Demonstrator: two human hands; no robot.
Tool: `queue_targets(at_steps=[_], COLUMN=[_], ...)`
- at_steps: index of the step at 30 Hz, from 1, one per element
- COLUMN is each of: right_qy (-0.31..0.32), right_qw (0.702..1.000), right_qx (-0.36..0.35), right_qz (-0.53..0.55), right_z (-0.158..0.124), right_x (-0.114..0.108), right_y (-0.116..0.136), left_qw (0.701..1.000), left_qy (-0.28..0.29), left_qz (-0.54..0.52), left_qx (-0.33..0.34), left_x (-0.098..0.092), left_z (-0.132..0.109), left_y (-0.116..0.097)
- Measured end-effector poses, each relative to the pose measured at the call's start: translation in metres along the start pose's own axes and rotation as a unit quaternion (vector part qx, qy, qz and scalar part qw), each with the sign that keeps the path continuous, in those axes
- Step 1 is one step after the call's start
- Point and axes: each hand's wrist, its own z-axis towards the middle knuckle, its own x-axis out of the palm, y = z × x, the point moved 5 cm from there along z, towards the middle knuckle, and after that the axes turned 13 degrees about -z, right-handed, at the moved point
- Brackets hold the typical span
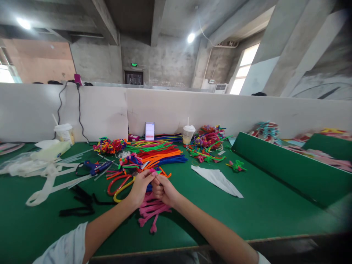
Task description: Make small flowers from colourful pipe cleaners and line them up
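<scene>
left hand | right hand | both pinch pink-green pipe-cleaner twist

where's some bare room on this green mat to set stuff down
Bare green mat runs right of the pink pipe cleaners, below the white paper sheet and up to the green board. Crowded behind the left hand and right hand, around the pipe-cleaner bundles and glue gun.
</scene>
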Motion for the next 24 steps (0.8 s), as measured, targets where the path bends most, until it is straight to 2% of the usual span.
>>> queue_targets(at_steps=[7, 15, 24], right_qy=[0.000, 0.009, 0.029], right_qw=[1.000, 1.000, 0.999], right_qx=[0.003, 0.015, 0.029], right_qz=[0.004, 0.014, 0.018], right_z=[0.0024, 0.0033, 0.0033], right_x=[0.0004, -0.0035, -0.0032], right_y=[-0.0020, -0.0027, -0.0042], left_qw=[0.999, 1.000, 0.997], left_qy=[-0.031, -0.010, -0.026], left_qz=[-0.011, -0.005, -0.055], left_qx=[-0.001, -0.003, -0.040], left_x=[-0.0028, 0.0013, 0.0007], left_z=[0.0004, -0.0010, -0.0011], left_y=[0.0032, 0.0016, 0.0061])
